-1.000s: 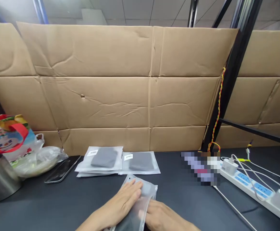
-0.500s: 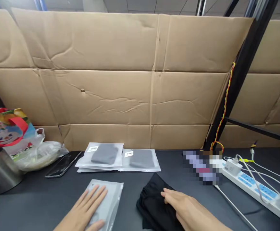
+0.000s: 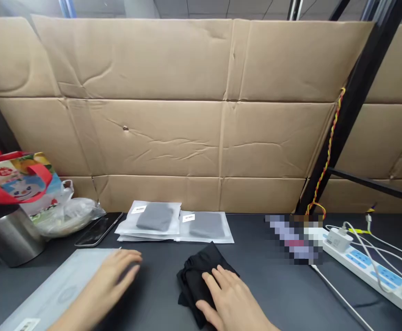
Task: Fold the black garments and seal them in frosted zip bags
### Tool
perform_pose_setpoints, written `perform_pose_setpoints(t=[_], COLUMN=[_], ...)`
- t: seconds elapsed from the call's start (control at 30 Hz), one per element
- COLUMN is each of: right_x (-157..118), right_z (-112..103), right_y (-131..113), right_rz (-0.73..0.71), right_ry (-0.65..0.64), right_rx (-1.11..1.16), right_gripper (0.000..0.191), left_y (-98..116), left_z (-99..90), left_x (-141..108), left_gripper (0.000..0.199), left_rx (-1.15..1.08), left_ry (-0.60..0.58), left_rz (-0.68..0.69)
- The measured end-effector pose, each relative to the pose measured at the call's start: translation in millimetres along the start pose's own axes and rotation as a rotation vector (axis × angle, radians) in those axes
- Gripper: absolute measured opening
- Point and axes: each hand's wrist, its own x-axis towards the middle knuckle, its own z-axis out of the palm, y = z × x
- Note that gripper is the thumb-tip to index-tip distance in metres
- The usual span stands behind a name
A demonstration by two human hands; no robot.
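Note:
My right hand (image 3: 228, 296) lies with fingers spread on a folded black fabric item (image 3: 201, 269), pressing its top. The fabric's near edge is partly under the hand. My left hand (image 3: 109, 276) is slightly blurred, its fingers and thumb apart with nothing between them. It hovers over or rests at the right edge of a frosted plastic bag (image 3: 61, 285); whether it touches is unclear. The bag lies flat and slanted on the left, with a white label near its lower end. Behind are a stack of packed frosted bags (image 3: 154, 217) and another packed bag (image 3: 206, 227), both labelled, with dark contents.
On the left are a steel cup (image 3: 13, 236), a phone (image 3: 99, 230), a clear plastic bag (image 3: 70, 216) and a colourful carrier bag (image 3: 25, 184). A white power strip (image 3: 366, 266) with cables sits right, beside a pixelated object (image 3: 292, 241). Cardboard (image 3: 159, 138) walls the back.
The frosted bag has moved left and now lies slanted; my left hand has shifted left to its right edge. The black fabric and my right hand have moved left, the hand now flatter on it.

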Motion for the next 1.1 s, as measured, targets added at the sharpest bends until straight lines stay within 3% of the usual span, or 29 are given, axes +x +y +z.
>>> perform_pose_setpoints(t=[0.03, 0.13, 0.2, 0.27, 0.37, 0.43, 0.53, 0.63, 0.73, 0.8, 0.9, 0.93, 1.0, 1.03, 1.1], right_x=[0.6, 2.2, 4.7, 9.2, 17.8, 20.5, 12.9, -5.0, -17.1, -16.3, -5.8, -2.1, 2.7, 3.2, -0.1], right_z=[5.4, 14.7, 10.9, -1.6, -26.7, -38.6, -42.1, -36.7, -37.5, -42.4, -47.4, -47.0, -43.9, -42.3, -41.5], right_y=[-3.5, -11.3, -13.2, -11.4, 0.4, 15.5, 47.5, 80.7, 95.8, 89.5, 63.8, 55.5, 46.7, 47.6, 60.2], right_rz=[0.004, 0.019, 0.051, 0.116, 0.268, 0.371, 0.51, 0.645, 0.693, 0.61, 0.344, 0.27, 0.207, 0.225, 0.331], right_ry=[0.036, 0.1, 0.092, 0.035, -0.035, 0.009, 0.072, -0.01, 0.093, 0.152, -0.003, -0.059, -0.103, -0.087, -0.027], right_rx=[-0.035, -0.104, -0.092, -0.006, 0.302, 0.545, 0.79, 0.896, 0.756, 0.629, 0.505, 0.463, 0.402, 0.389, 0.379], right_gripper=[0.044, 0.034, 0.016, 0.016, 0.02, 0.023, 0.027, 0.029, 0.033, 0.04, 0.054, 0.054, 0.033, 0.021, 0.021], left_y=[21.3, 67.2, 81.1, 85.7, 83.8, 78.4, 62.3, 42.3, 31.9, 32.5, 36.7, 37.0, 33.8, 30.2, 19.7], left_z=[15.5, 55.0, 69.7, 74.8, 71.1, 65.0, 53.3, 40.5, 31.8, 31.7, 41.7, 46.4, 54.6, 56.9, 56.4], left_x=[2.3, 5.9, 8.9, 13.2, 20.4, 24.7, 28.9, 29.1, 26.2, 23.9, 20.6, 19.5, 17.4, 16.4, 14.8], left_gripper=[0.02, 0.008, 0.008, 0.011, 0.01, 0.007, 0.01, 0.011, 0.01, 0.012, 0.02, 0.022, 0.02, 0.017, 0.012], left_rx=[-0.065, -0.213, -0.278, -0.349, -0.465, -0.514, -0.618, -0.664, -0.613, -0.546, -0.401, -0.366, -0.338, -0.339, -0.341], left_ry=[-0.115, -0.251, -0.267, -0.271, -0.313, -0.345, -0.369, -0.371, -0.358, -0.342, -0.291, -0.273, -0.244, -0.243, -0.246], left_rz=[0.018, -0.031, -0.074, -0.112, -0.144, -0.158, -0.157, -0.15, -0.162, -0.185, -0.198, -0.181, -0.14, -0.126, -0.122])
